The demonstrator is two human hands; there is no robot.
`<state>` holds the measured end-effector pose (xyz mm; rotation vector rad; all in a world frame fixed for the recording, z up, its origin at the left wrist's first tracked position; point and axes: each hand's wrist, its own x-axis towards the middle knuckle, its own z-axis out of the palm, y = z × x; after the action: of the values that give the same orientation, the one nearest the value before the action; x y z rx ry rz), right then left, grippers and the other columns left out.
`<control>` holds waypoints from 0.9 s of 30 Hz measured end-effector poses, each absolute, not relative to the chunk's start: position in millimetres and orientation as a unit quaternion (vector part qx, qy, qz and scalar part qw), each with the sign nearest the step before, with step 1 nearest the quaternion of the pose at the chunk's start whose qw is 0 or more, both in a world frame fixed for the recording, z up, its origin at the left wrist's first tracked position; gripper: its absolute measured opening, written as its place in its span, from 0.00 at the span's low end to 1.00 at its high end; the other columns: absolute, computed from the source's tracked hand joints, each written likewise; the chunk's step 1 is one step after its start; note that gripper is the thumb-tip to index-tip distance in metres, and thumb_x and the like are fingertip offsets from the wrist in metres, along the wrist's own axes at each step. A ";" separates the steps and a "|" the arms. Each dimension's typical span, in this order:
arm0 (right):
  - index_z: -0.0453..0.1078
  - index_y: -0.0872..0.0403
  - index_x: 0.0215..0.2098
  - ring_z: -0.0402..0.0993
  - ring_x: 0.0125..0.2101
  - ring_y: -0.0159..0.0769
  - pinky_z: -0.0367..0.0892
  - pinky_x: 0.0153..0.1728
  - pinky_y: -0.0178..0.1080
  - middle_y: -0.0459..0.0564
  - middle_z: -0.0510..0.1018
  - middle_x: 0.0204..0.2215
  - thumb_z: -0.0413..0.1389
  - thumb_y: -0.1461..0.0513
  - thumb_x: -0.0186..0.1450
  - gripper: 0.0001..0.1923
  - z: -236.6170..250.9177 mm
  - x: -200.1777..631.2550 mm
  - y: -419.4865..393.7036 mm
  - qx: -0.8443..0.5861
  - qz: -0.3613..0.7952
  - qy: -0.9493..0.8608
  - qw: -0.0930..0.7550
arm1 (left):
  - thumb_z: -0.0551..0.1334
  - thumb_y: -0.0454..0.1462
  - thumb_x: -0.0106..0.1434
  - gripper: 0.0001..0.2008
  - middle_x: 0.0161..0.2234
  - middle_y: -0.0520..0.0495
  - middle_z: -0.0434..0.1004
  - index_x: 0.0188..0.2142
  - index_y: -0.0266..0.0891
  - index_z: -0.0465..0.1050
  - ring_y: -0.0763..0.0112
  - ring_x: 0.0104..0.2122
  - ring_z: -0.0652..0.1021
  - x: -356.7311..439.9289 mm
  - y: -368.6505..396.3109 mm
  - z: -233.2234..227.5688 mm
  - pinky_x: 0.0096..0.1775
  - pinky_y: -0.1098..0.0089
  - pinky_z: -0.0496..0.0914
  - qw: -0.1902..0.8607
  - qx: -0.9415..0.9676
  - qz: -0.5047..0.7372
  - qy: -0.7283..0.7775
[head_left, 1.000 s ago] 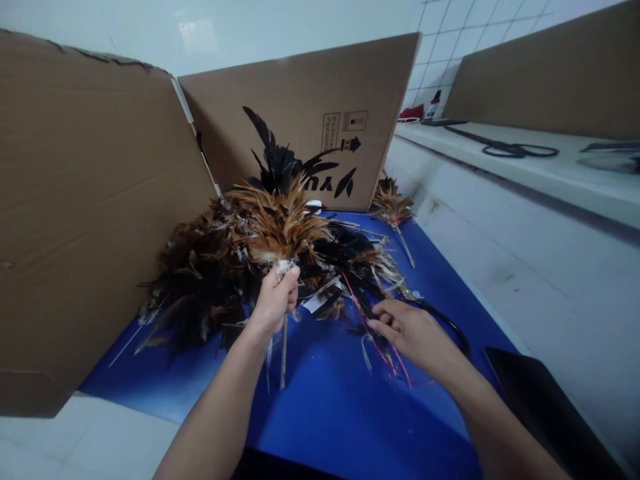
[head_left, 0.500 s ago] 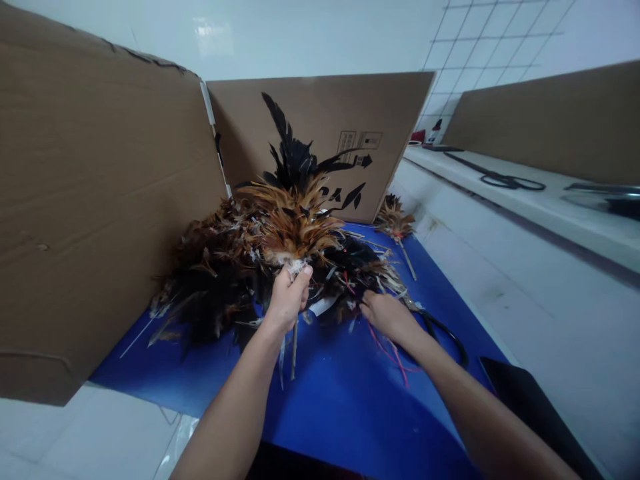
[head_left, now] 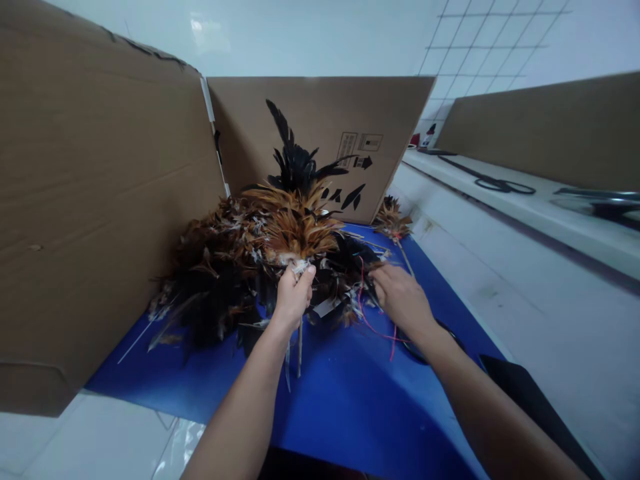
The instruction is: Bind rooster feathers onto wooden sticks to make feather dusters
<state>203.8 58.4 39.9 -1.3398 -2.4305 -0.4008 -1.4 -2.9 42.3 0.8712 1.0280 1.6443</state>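
My left hand [head_left: 294, 297] is closed round the base of a feather duster [head_left: 300, 230], with brown feathers and a black tuft standing upright; its thin stick [head_left: 300, 350] hangs below the fist. To the right, my right hand [head_left: 404, 299] is at the edge of the dark loose feathers [head_left: 220, 300]. Its fingers are bent together, and what they hold, if anything, is hidden. Beside it a red string [head_left: 367, 320] curls down from the feathers onto the blue table. Black looped handles [head_left: 417, 352] lie partly hidden under my right wrist.
Cardboard panels [head_left: 110, 200] wall off the left and back of the blue table [head_left: 345, 407]. A smaller feather bundle [head_left: 393, 219] on a stick lies at the back right. Scissors [head_left: 500, 181] rest on the white ledge [head_left: 540, 213]. A black flat object [head_left: 525, 393] lies at the right edge.
My right hand has risen away from me and slightly right, and the red string near it has shifted. My left hand still grips the feather duster, almost unmoved.
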 end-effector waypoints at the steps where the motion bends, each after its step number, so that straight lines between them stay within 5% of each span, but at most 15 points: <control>1: 0.69 0.56 0.36 0.67 0.39 0.41 0.61 0.41 0.41 0.55 0.73 0.35 0.46 0.68 0.62 0.10 34.7 202.3 50.1 -0.427 -0.122 -0.878 0.180 | 0.63 0.46 0.53 0.17 0.15 0.62 0.50 0.27 0.40 0.56 0.85 0.12 0.55 -1.7 -3.1 42.6 0.14 0.81 0.46 0.490 0.356 0.676 0.420; 6: 0.69 0.55 0.36 0.67 0.38 0.39 0.63 0.42 0.43 0.53 0.73 0.34 0.45 0.69 0.63 0.12 5.6 186.6 7.8 -0.329 0.010 -0.919 0.217 | 0.62 0.46 0.53 0.16 0.18 0.59 0.56 0.27 0.38 0.58 0.87 0.12 0.54 -0.2 -6.2 44.8 0.14 0.81 0.44 0.521 0.364 0.645 0.424; 13: 0.68 0.52 0.37 0.68 0.38 0.39 0.64 0.42 0.45 0.52 0.73 0.35 0.44 0.67 0.65 0.12 -12.5 165.4 -34.0 -0.341 0.127 -0.894 0.261 | 0.65 0.43 0.50 0.16 0.19 0.60 0.56 0.30 0.38 0.59 0.87 0.14 0.56 6.2 -3.1 33.7 0.15 0.82 0.46 0.539 0.386 0.612 0.431; 18: 0.69 0.52 0.36 0.69 0.39 0.39 0.64 0.43 0.43 0.51 0.74 0.35 0.46 0.62 0.65 0.10 -17.2 161.9 -33.7 -0.390 0.195 -0.834 0.337 | 0.60 0.49 0.54 0.17 0.23 0.57 0.59 0.29 0.38 0.58 0.87 0.15 0.57 9.8 -1.0 27.5 0.15 0.82 0.43 0.602 0.381 0.606 0.354; 23: 0.67 0.53 0.36 0.70 0.25 0.32 0.66 0.27 0.36 0.46 0.73 0.26 0.51 0.54 0.62 0.12 -10.6 150.9 -32.3 -0.438 0.403 -0.713 0.370 | 0.60 0.51 0.54 0.19 0.24 0.57 0.59 0.31 0.38 0.58 0.87 0.16 0.58 23.6 -1.9 20.1 0.15 0.83 0.47 0.560 0.408 0.614 0.379; 27: 0.65 0.55 0.33 0.62 0.14 0.27 0.54 0.14 0.31 0.41 0.69 0.16 0.55 0.50 0.56 0.17 -5.8 132.8 -36.3 -0.410 0.548 -0.640 0.349 | 0.58 0.50 0.56 0.18 0.24 0.57 0.59 0.32 0.38 0.59 0.86 0.16 0.59 32.0 -1.9 13.4 0.15 0.82 0.49 0.535 0.426 0.618 0.387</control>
<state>132.8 -36.3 -5.8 -1.0637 -1.6578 1.4214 32.0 -1.9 13.4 1.0136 0.9225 1.4728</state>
